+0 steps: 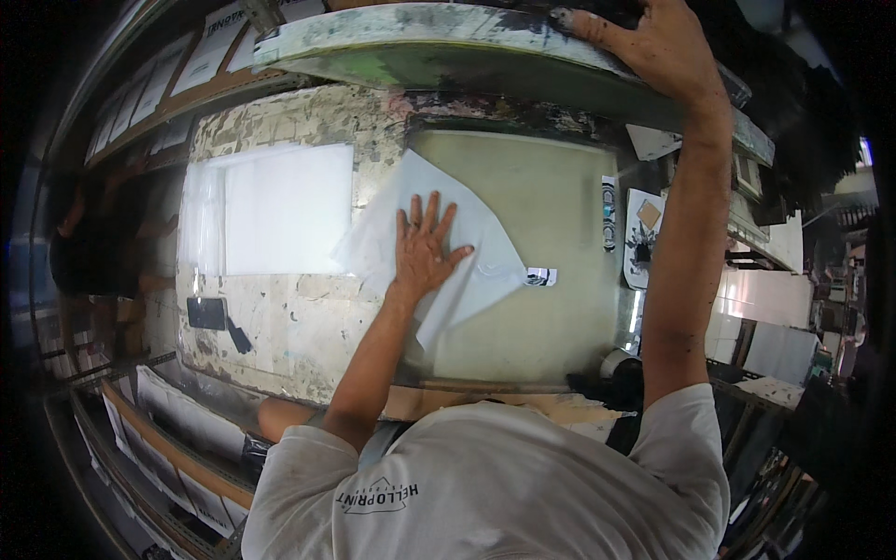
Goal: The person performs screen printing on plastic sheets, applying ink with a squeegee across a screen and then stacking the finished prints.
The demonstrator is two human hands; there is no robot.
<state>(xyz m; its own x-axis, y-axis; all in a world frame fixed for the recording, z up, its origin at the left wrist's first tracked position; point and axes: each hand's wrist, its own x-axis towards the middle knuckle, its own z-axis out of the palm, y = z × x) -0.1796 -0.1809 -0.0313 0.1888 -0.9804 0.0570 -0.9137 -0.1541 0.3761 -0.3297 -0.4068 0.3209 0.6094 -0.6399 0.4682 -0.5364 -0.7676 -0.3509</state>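
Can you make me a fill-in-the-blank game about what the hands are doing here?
1. The left hand lies flat on a thin ____ sheet.
2. The right hand grips the raised ____ above the table.
3. The stack of white sheets lies to the ____ of the left hand.

Missing words: white; frame; left

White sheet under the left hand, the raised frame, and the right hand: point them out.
white sheet point(485, 271): head view, bare lower right part.
raised frame point(448, 47): head view, front edge.
right hand point(667, 47): head view, back of hand.

Paint-crusted worktable, shelves w/ stacked sheets lower left, dim workshop, clutter at right.
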